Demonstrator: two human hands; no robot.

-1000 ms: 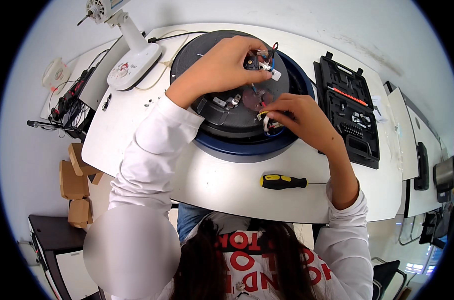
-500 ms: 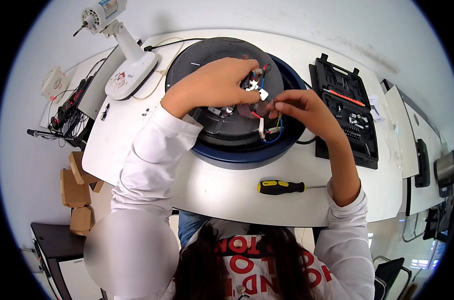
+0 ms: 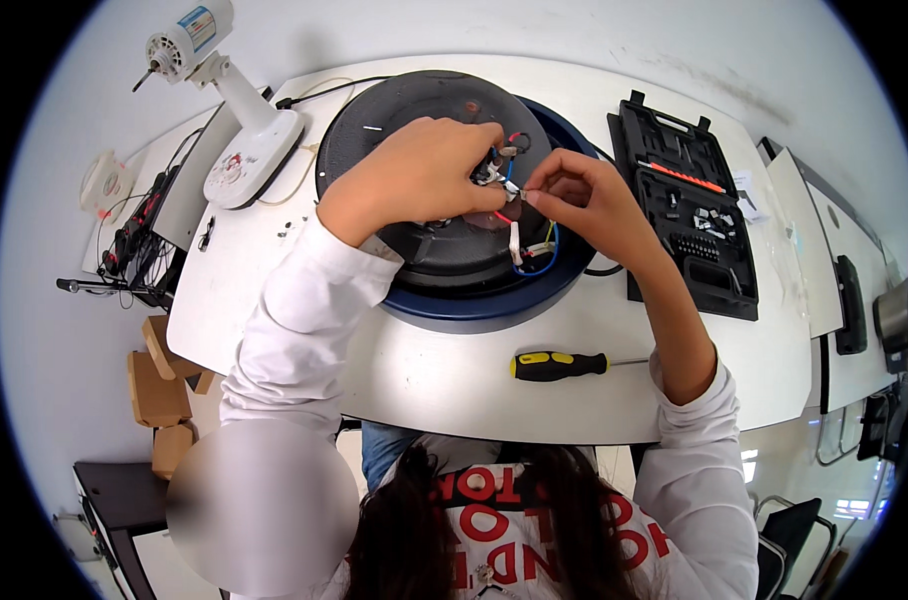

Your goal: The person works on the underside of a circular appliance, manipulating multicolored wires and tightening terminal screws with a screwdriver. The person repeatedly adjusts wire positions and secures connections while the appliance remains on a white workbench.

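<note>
Right hand (image 3: pixel 586 200) now raised level with left hand (image 3: pixel 419 175); both sets of fingers pinched on small wire connectors (image 3: pixel 502 180) atop round dark appliance (image 3: pixel 444 250). Screwdriver (image 3: pixel 559 365) on counter (image 3: pixel 454 375), below right fingers.

**Labels and boxes around the bench**

A blue, red and white label (image 3: pixel 202 22) is sitting on the white motor unit (image 3: pixel 187 42) at the far left. Brown cardboard boxes (image 3: pixel 159 385) are lying on the floor, left of the table. A clear plastic bag (image 3: pixel 774 262) is lying right of the black tool case (image 3: pixel 692 205).
</note>
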